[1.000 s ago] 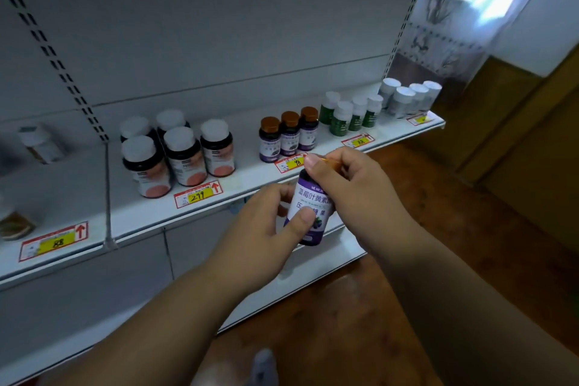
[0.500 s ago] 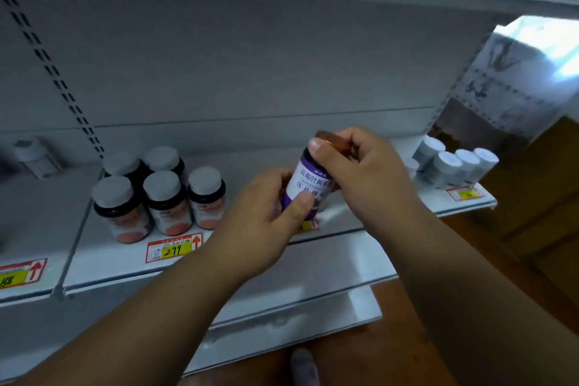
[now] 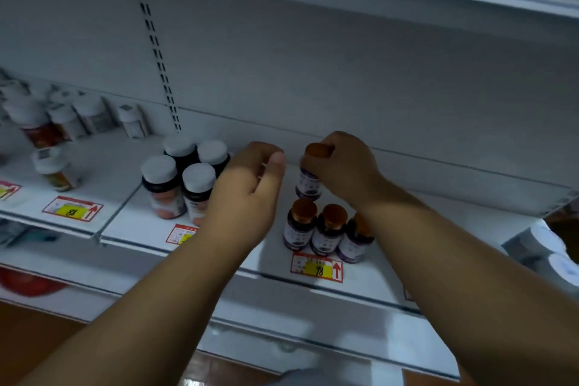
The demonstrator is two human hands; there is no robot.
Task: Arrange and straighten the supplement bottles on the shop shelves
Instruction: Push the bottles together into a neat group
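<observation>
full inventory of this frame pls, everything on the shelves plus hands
held bottle: 1, purple label, orange cap, behind the front row, on or just above the shelf
front-row bottles: 3, purple label, orange caps, at shelf edge above the 98 tag
white-cap bottles: 4 visible, dark body, orange-pink label, clustered left of the hands
left-bay bottles: several, white caps, blurred, count unclear
price tags: red and yellow, at least 3, on the shelf lip
shelf: white metal, slotted upright
white caps: far right edge, partly cut off
left hand: loosely curled, holds nothing
right hand: fingers grip the held bottle's cap
</observation>
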